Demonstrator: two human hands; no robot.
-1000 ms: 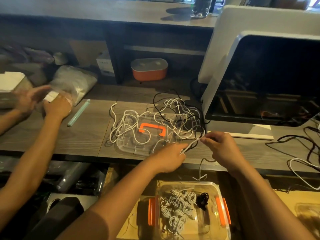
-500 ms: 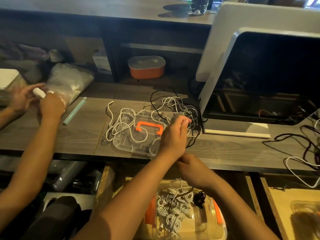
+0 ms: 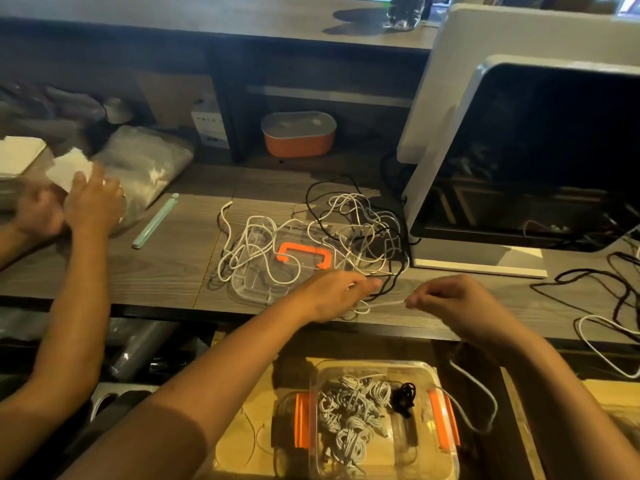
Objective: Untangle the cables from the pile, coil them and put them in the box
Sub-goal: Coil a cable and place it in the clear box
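Note:
A tangled pile of white and black cables [image 3: 349, 226] lies on the wooden counter, on top of a clear lid with an orange handle [image 3: 302, 257]. My left hand [image 3: 334, 294] is at the pile's front edge, blurred, fingers closed round a white cable [image 3: 386, 303]. This cable runs a short way right to my right hand [image 3: 450, 306], which pinches it at the fingertips. Its loose end hangs below the counter in a loop [image 3: 486, 408]. The clear box with orange latches [image 3: 445, 419] stands below, holding several coiled white cables [image 3: 349, 414] and one black coil [image 3: 403, 398].
A large monitor [image 3: 540, 161] stands right of the pile. More black and white cables [image 3: 602, 299] trail at the far right. Another person's hands [image 3: 86, 202] handle white paper beside a plastic bag [image 3: 145, 164]. A pale green stick [image 3: 156, 220] lies nearby. An orange container [image 3: 298, 135] sits on the shelf.
My right hand has risen from above the box to the counter edge and now pinches a white cable. My left hand has drawn back from the pile's middle to its front edge.

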